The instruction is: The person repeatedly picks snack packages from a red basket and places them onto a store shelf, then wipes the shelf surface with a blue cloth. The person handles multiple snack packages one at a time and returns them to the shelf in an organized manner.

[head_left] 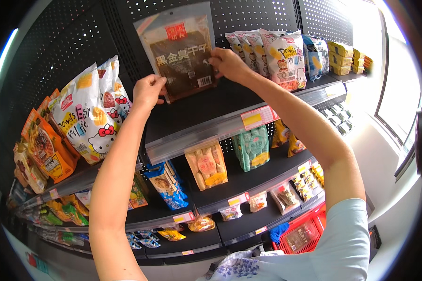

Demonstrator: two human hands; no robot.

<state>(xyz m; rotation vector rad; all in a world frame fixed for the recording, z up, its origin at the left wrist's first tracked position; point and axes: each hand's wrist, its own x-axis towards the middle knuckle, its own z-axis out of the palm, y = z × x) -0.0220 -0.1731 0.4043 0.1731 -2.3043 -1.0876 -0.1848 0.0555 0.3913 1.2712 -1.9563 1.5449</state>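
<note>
A large flat snack pouch (183, 61), brown with a see-through grey border and a red label, stands upright at the back of the top shelf (234, 100). My left hand (147, 90) pinches its lower left edge between thumb and fingers. Against its right edge, my right hand (230, 64) is closed with the fingertips on the pouch. Its bottom edge hangs near or rests on the shelf; which one I cannot tell. To its right stand white chip bags (283, 58) in a row, and further left are more white bags (86, 114).
Orange snack packs (49, 145) fill the shelf's left end. Lower shelves carry a tan pack (206, 165), a green pack (252, 147) and blue packs (168, 185). A red basket (320, 224) at lower right holds a brown pouch (301, 236). Behind the shelves is a perforated black panel (248, 16).
</note>
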